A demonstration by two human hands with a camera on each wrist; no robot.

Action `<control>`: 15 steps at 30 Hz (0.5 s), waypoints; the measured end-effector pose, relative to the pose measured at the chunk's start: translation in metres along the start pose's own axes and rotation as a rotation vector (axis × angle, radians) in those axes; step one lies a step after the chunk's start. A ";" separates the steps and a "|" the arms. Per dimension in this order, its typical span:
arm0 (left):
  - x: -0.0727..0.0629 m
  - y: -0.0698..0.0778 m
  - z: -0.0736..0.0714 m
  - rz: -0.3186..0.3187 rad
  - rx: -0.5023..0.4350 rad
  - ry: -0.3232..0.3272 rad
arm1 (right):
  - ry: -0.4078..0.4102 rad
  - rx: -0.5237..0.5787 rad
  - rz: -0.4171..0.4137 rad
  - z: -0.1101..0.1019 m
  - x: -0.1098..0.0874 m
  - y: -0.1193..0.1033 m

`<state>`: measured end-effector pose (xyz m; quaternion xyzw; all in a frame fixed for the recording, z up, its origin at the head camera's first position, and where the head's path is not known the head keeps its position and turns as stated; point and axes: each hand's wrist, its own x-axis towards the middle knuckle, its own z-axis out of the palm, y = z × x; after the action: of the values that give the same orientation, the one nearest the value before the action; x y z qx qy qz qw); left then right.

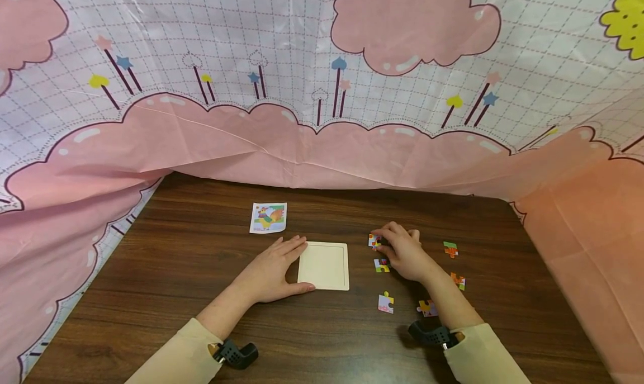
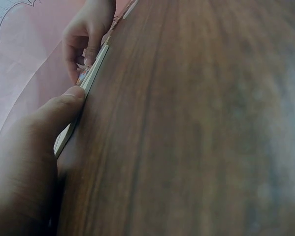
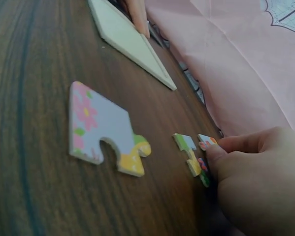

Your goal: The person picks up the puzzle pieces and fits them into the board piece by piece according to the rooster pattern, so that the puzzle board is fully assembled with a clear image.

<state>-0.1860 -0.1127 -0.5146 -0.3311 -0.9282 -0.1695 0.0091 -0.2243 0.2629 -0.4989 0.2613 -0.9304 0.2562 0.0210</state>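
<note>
Currently, a small puzzle piece (image 1: 372,239) is pinched between the thumb and a fingertip of the right hand (image 1: 410,255); the grip is narrow, closed to the piece's edges. Whether the piece is raised off the table (image 1: 322,331) cannot be told. By the left hand (image 1: 269,269), the pale square tray (image 1: 323,266) is steadied: thumb and forefinger are spread wide and laid at its near and far left corners, nothing being pinched there. The tray is thus set to the left of the right-hand pinch, well apart from it.

Pieces noted, relative to that pinch: a green-and-yellow piece (image 1: 380,265) is found just on its near side; a flowered piece (image 1: 384,300) lies farther toward the body; a yellow-orange piece (image 1: 427,308) lies beside the right forearm; a green-and-orange piece (image 1: 450,245) is seen to the right, with a partly covered piece (image 1: 459,282) nearer, at the forearm's edge. Others may be hidden under the arm. Beyond the left hand, a card printed with a rooster (image 1: 269,218) is laid.

Progress: judged at the very start. No piece is seated in the tray; all those seen are left to be placed.
</note>
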 end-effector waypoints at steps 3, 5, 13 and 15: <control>0.000 0.000 0.000 0.000 -0.001 0.000 | 0.001 -0.024 -0.001 0.002 0.000 0.001; 0.000 0.000 -0.001 0.001 -0.004 0.005 | 0.003 -0.028 0.003 0.002 0.000 0.001; 0.001 0.001 -0.003 -0.012 -0.023 0.011 | 0.014 0.038 0.007 -0.003 -0.002 -0.003; 0.001 0.001 -0.003 -0.021 -0.033 0.011 | 0.014 0.064 0.007 -0.006 -0.002 -0.006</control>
<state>-0.1868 -0.1123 -0.5115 -0.3204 -0.9287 -0.1865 0.0068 -0.2204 0.2627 -0.4911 0.2568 -0.9225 0.2875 0.0183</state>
